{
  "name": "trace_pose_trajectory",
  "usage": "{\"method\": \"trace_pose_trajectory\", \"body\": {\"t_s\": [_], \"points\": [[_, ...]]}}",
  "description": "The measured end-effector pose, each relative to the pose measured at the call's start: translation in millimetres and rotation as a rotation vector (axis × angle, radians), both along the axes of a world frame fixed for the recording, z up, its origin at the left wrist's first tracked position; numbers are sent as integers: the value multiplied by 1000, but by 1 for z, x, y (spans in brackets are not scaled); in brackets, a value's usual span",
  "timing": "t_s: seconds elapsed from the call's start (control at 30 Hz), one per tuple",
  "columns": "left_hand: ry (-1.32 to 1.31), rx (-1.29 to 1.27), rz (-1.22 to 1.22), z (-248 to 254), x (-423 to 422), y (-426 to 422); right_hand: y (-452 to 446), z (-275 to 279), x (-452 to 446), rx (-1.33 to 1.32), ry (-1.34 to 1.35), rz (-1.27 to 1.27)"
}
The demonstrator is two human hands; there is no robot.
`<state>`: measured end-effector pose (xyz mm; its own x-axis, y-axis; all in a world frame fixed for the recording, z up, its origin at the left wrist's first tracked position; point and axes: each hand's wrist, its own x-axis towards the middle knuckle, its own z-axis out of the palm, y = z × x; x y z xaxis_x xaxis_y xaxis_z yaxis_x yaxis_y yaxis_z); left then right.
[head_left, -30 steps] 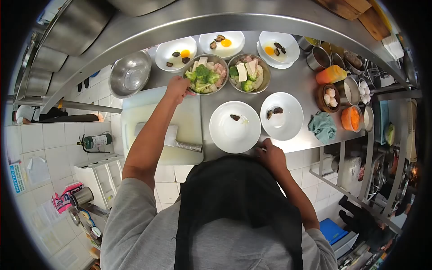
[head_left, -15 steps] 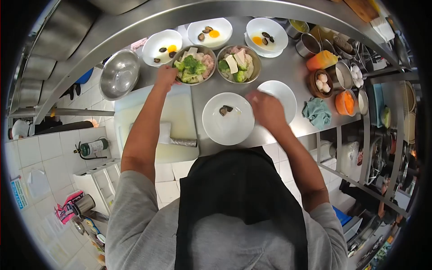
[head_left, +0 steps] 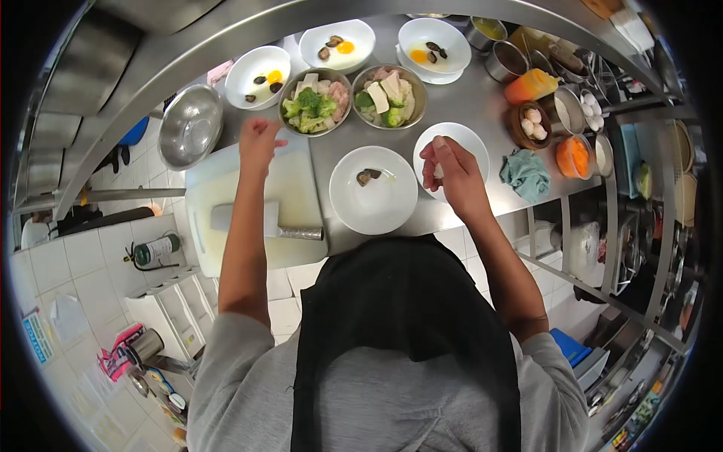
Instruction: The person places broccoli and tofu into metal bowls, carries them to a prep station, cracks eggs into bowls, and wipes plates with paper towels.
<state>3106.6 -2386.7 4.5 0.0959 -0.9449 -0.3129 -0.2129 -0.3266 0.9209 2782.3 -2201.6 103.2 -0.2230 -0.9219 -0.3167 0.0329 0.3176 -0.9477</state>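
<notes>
My left hand (head_left: 260, 143) hovers over the top of the cutting board (head_left: 282, 181), its fingers loosely bent and apart, holding nothing. A cleaver (head_left: 263, 222) lies on that board. Over the right-hand white plate (head_left: 476, 143) is my right hand (head_left: 457, 175), fingers curled toward the thumb; I cannot make out what, if anything, is in them. Between my hands stands a white bowl (head_left: 373, 207) with dark mushroom pieces (head_left: 367, 176) in it. Beyond it are two metal bowls holding broccoli, tofu and pale pink meat: a left one (head_left: 315, 105) and a right one (head_left: 392, 98).
Three white bowls with egg yolk and mushrooms line the back, one at the right (head_left: 444, 34). At left sits an empty metal bowl (head_left: 190, 126). Rightward are a teal cloth (head_left: 527, 175), a brown bowl of eggs (head_left: 532, 125) and an orange-filled tub (head_left: 574, 156). A metal shelf edge (head_left: 361, 24) arches overhead.
My left hand has left the rim of the left metal bowl and come back over the board. The right hand has turned and opened somewhat, still above the plate. The view has shifted slightly.
</notes>
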Motion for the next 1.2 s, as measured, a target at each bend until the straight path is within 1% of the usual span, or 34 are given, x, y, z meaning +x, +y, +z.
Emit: {"method": "trace_pose_trajectory", "body": {"t_s": [0.03, 0.1, 0.2, 0.3, 0.4, 0.47, 0.5, 0.53, 0.6, 0.67, 0.7, 0.77, 0.83, 0.87, 0.9, 0.93, 0.97, 1.03, 1.07, 1.1, 1.17, 1.2], "points": [[13, -31, 1, -5, 5, 12, 5, 7, -1, -37, -8, -28], [35, -41, -78, 2, 3, 49, 12, 18, -10, -55, -20, -128], [90, 19, -209, -1, -7, 92, 14, 23, -23, -78, -53, -231], [90, -203, -299, -50, -14, 112, 4, 27, -18, -63, -14, -168], [-30, -121, -291, -21, -37, 131, -32, 27, 12, -158, 83, -30], [-70, -216, -210, -39, -43, 125, -72, 5, 40, -363, 289, 44], [-81, -259, -177, -50, -50, 121, -97, -5, 49, -522, 798, 264], [-100, -328, -156, -57, -52, 109, -127, -47, 64, -617, 1015, 324], [-90, -296, -154, -64, -54, 89, -138, -68, 77, -592, 1174, 381], [-63, -282, -144, -62, -61, 81, -127, -19, 84, -380, 1044, 364], [-52, -278, -133, -54, -59, 82, -120, -11, 71, -413, 1005, 346], [-52, -266, -106, -39, -53, 88, -98, 8, 18, -491, 910, 308], [-68, -247, -81, -27, -44, 109, -69, 13, -53, -139, 618, 124], [-82, -253, -56, -18, -43, 121, -48, 14, -101, -111, 180, 133], [-82, -246, -52, -12, -43, 131, -36, 18, -135, 117, 62, 38], [-87, -242, -47, -6, -42, 142, -15, 8, -179, 146, -179, 27], [-98, -244, -40, 0, -42, 149, 7, -14, -223, 172, -424, 20], [-25, -258, -16, 1, -55, 163, 52, -93, -293, 39, -861, -186], [8, -264, -13, 2, -64, 169, 75, -136, -291, 126, -708, -375], [-2, -269, -26, 6, -75, 176, 93, -163, -288, 214, -550, -566], [-21, -287, -79, 17, -105, 181, 93, -175, -294, 274, -533, -489], [-38, -281, -91, 33, -123, 186, 92, -176, -304, 291, -517, -462]]}}
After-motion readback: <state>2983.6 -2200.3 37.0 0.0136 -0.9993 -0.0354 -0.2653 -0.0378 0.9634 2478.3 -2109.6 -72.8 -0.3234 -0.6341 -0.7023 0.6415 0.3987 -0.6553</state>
